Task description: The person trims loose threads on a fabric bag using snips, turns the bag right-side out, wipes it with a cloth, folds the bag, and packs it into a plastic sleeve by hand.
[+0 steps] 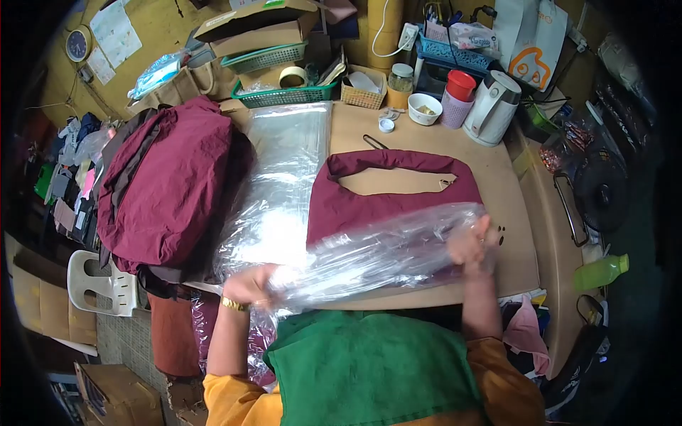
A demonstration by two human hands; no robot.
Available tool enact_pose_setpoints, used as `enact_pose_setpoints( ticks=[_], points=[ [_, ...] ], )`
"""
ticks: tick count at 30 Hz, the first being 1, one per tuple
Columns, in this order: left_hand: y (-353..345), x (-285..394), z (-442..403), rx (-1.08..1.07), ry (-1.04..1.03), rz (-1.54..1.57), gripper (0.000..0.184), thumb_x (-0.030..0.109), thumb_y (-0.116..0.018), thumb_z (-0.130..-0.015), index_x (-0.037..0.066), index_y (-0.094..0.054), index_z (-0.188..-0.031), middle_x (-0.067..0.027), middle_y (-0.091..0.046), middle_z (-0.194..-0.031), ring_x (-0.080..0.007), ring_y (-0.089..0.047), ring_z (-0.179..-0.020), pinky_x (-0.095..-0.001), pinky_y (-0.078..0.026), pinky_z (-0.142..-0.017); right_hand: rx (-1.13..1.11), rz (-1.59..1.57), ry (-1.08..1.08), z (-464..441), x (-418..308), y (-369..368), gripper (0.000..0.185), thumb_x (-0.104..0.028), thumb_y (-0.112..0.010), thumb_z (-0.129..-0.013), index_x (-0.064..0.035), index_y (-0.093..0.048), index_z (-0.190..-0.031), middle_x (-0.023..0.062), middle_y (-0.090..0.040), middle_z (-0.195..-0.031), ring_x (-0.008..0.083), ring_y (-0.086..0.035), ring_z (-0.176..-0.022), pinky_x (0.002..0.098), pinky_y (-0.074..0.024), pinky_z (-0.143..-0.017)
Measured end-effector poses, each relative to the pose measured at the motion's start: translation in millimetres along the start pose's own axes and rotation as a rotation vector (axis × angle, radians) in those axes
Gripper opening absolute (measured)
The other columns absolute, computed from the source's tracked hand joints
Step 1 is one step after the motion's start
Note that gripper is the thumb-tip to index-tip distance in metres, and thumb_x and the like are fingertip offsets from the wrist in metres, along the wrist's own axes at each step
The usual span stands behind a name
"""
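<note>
A clear plastic bag is stretched between my two hands above the table's front edge. My left hand, with a gold band on the wrist, is closed on its left end. At its right end my right hand grips the plastic, somewhat blurred. Behind and partly under the plastic lies a maroon shoulder bag, flat, with its curved handle toward the back. More clear plastic bags lie in a flat stack left of it. A pile of maroon bags stands at the table's left side.
Along the back are green baskets, a wicker basket, a glass jar, a white bowl, a red cup and a white kettle. A white stool is at left, a green bottle at right.
</note>
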State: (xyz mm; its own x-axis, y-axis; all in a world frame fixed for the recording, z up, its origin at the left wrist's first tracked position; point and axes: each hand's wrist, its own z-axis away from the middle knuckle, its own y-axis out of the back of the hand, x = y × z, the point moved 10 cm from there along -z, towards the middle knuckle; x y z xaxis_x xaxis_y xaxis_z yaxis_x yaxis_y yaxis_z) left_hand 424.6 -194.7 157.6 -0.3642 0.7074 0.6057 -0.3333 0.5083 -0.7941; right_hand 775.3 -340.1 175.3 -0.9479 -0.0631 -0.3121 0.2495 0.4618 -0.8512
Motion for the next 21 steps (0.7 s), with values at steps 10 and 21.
enact_pose_setpoints(
  ticks=[10,21],
  points=[
    [-72,197,92,0.918,-1.13,-1.119,0.03,0.016,-0.046,-0.102,0.001,-0.056,-0.126,-0.0097,-0.061,-0.117,-0.0176,-0.058,-0.103,-0.0324,-0.046,-0.092,0.007,2.587,-0.601,-17,38,-10,0.076,-0.054,-0.066,-0.082,-0.019,-0.041,-0.145,0.0191,-0.028,-0.153,0.0388,-0.019,-0.144,0.0626,-0.0106,-0.114],
    [-55,-63,-110,0.626,-0.291,-2.428,0.064,0.036,-0.049,-0.096,0.005,-0.032,-0.149,-0.0178,-0.046,-0.142,-0.0379,-0.024,-0.143,-0.067,-0.001,-0.112,0.646,2.593,-0.506,-31,87,16,0.074,-0.059,-0.052,-0.089,-0.0218,-0.033,-0.15,0.0169,-0.019,-0.158,0.0372,-0.014,-0.146,0.0715,-0.0008,-0.109]
  ],
)
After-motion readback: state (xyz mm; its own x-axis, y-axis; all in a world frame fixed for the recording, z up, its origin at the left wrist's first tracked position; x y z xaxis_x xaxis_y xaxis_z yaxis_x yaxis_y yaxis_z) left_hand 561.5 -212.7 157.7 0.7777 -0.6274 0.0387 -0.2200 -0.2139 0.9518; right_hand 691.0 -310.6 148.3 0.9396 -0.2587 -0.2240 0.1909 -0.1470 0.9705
